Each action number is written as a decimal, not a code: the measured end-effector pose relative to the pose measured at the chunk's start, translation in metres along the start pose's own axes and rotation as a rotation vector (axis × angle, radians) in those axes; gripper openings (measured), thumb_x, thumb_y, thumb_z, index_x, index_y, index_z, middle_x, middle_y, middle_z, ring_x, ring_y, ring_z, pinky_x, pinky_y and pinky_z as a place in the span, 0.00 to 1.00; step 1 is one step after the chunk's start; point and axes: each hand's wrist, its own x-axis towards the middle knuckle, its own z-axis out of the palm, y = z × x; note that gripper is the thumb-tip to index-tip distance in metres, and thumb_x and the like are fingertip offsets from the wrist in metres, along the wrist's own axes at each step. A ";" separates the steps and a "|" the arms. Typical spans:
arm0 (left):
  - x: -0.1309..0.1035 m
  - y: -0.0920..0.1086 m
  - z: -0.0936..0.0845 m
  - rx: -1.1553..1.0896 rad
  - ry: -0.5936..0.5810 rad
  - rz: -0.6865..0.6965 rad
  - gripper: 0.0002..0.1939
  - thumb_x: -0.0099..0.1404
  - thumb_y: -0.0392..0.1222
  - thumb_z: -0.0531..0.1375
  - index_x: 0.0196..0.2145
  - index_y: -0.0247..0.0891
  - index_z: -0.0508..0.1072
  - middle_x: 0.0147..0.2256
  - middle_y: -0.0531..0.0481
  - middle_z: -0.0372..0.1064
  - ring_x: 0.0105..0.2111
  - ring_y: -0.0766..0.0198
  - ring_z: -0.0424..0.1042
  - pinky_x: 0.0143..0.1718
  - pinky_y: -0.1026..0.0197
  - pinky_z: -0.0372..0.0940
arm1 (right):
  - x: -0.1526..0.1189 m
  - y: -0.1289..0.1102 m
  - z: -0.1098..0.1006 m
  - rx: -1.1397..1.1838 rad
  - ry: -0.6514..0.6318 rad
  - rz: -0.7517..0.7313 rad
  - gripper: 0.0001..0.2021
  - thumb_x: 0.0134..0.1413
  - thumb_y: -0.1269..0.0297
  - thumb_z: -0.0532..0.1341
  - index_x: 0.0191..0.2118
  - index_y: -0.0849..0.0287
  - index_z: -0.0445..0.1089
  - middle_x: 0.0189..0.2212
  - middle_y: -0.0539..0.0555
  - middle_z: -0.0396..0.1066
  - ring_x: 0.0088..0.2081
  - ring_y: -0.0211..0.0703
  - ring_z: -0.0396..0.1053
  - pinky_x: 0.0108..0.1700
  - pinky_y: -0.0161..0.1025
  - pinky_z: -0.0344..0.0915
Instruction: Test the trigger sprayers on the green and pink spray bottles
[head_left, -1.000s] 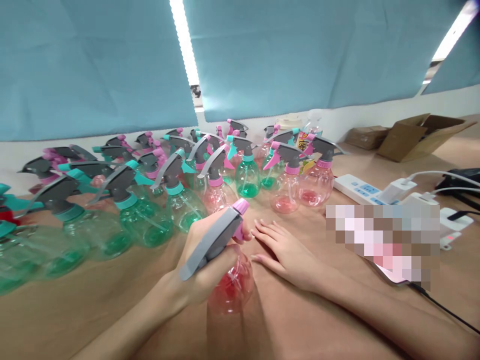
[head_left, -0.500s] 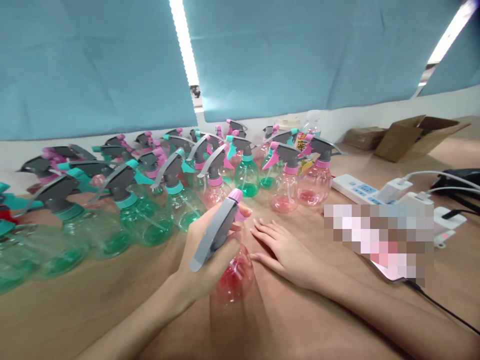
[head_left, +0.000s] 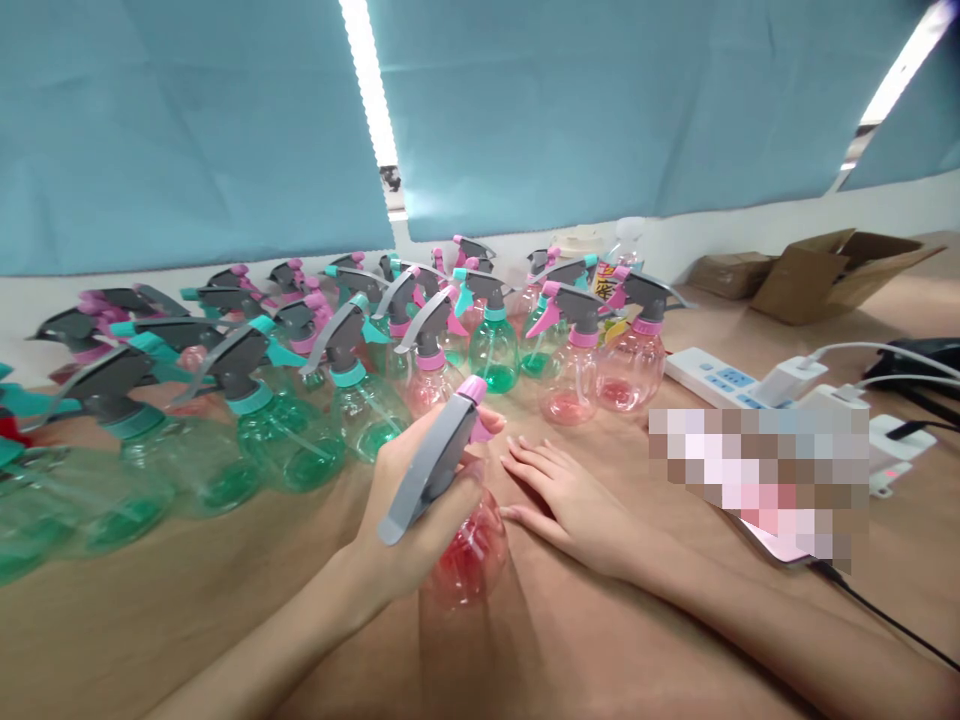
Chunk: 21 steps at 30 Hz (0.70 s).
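A pink spray bottle (head_left: 474, 550) with a grey and pink trigger head stands upright on the brown table (head_left: 352, 650). My left hand (head_left: 420, 500) is wrapped round its neck just below the head, hiding the collar and part of the trigger. To the right of that bottle, my right hand (head_left: 566, 495) rests flat on the tabletop with its fingers stretched out, apart from the bottle and holding nothing. Closest beyond my left hand are a green spray bottle (head_left: 365, 420) and a pink-collared spray bottle (head_left: 431, 380).
Several more green and pink spray bottles crowd the left and back. At the right lie a white power strip (head_left: 701, 370) with plugged-in chargers, a blurred-out phone (head_left: 780, 540) on a black cable, and an open cardboard box (head_left: 825, 275). A blue curtain (head_left: 525, 110) hangs behind.
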 end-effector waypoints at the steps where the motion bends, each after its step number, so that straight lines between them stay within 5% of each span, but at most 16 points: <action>1: 0.000 0.000 0.000 -0.004 -0.003 -0.003 0.14 0.57 0.36 0.58 0.42 0.41 0.72 0.24 0.55 0.63 0.22 0.66 0.62 0.26 0.62 0.63 | 0.000 0.000 0.000 0.000 0.003 0.001 0.28 0.63 0.48 0.54 0.60 0.65 0.64 0.61 0.66 0.60 0.64 0.57 0.55 0.64 0.59 0.51; 21: 0.003 0.002 0.000 0.055 0.014 0.061 0.13 0.55 0.34 0.54 0.39 0.39 0.71 0.26 0.54 0.64 0.23 0.66 0.63 0.27 0.62 0.64 | 0.000 0.000 0.000 -0.014 0.013 -0.002 0.26 0.63 0.50 0.54 0.60 0.62 0.64 0.61 0.64 0.61 0.63 0.56 0.57 0.64 0.59 0.53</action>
